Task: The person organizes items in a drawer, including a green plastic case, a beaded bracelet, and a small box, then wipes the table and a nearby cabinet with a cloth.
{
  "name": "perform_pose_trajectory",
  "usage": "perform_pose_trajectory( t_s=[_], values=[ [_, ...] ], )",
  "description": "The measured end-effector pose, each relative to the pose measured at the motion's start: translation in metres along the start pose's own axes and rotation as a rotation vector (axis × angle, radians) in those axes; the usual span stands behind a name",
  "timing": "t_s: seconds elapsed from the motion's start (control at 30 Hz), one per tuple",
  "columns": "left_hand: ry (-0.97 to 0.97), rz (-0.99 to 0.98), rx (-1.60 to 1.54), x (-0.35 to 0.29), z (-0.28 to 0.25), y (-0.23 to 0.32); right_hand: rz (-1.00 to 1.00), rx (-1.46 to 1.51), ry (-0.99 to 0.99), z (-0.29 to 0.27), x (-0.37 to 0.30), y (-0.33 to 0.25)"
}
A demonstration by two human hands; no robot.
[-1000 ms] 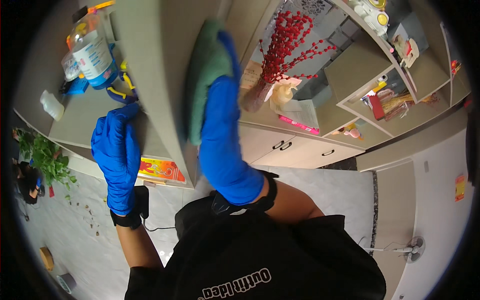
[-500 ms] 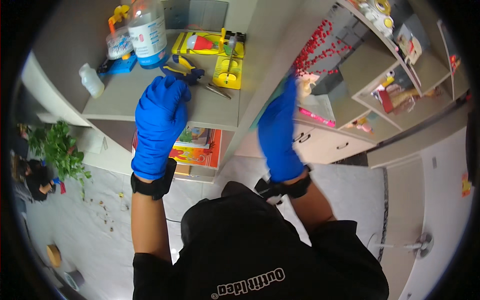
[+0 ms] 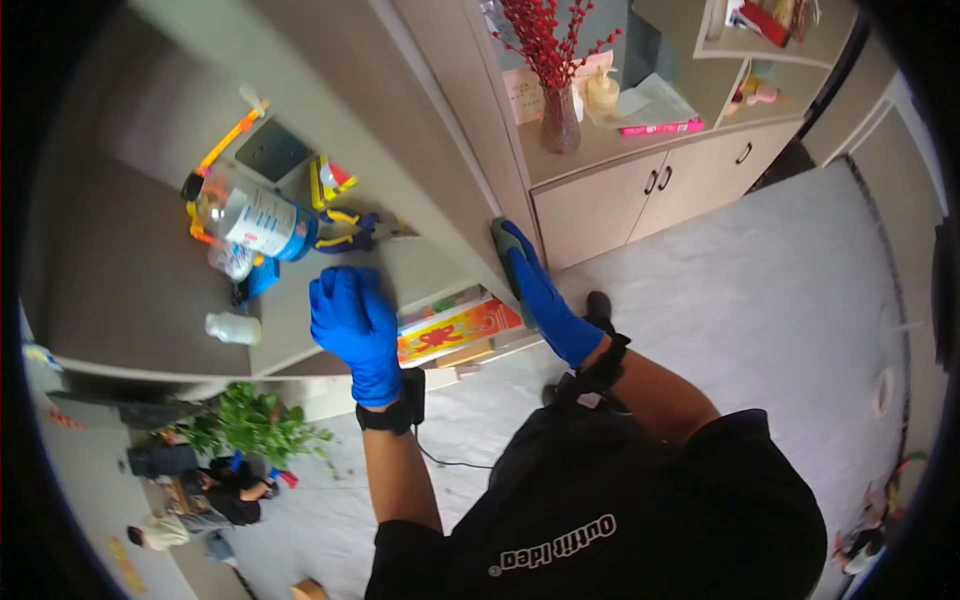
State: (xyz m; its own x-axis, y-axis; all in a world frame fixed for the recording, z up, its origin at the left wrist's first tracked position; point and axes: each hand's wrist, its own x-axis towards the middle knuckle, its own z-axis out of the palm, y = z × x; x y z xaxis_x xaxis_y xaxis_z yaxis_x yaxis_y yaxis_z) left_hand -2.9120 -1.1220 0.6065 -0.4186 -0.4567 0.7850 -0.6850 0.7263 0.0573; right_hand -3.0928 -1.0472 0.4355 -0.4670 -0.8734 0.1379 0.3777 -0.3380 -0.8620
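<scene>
My left hand (image 3: 352, 320), in a blue glove, is curled closed over the grey shelf (image 3: 285, 335). Whatever its fingers may hold is hidden. Just beyond it lie yellow-and-blue pliers (image 3: 345, 240) beside a large clear bottle (image 3: 265, 222) with blue liquid, which leans in the tilted view. A small white bottle (image 3: 233, 328) is to the left of this hand. My gloved right hand (image 3: 552, 312) presses a dull green pad (image 3: 504, 245) against the shelf unit's upright side panel (image 3: 440, 130), its fingers laid along it.
Red berry stems in a glass vase (image 3: 561, 120) stand on a cabinet (image 3: 600, 205) at the far right. Below the shelf are colourful boxes (image 3: 460, 335). A leafy plant (image 3: 250, 420) is at the lower left, with other people (image 3: 225, 490) farther off.
My view has swung, bringing the side panel and vase nearer the middle. My right hand, blurred before, is now against the panel with the pad. My left hand stays closed over the shelf.
</scene>
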Motion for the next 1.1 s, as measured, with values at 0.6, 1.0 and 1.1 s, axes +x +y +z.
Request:
perform_pose_trajectory(
  t_s=[0.6,1.0,1.1],
  values=[
    [0.113,-0.073,-0.056,-0.001,0.004,0.008,-0.158,-0.220,0.041,0.007,-0.014,-0.007],
    [0.076,-0.208,-0.029,-0.050,0.018,-0.024,-0.255,-0.320,-0.076,0.010,0.147,-0.027],
    [0.159,-0.359,-0.267,-0.054,0.020,-0.018,-0.014,-0.409,-0.025,-0.017,0.055,0.035]
  ],
)
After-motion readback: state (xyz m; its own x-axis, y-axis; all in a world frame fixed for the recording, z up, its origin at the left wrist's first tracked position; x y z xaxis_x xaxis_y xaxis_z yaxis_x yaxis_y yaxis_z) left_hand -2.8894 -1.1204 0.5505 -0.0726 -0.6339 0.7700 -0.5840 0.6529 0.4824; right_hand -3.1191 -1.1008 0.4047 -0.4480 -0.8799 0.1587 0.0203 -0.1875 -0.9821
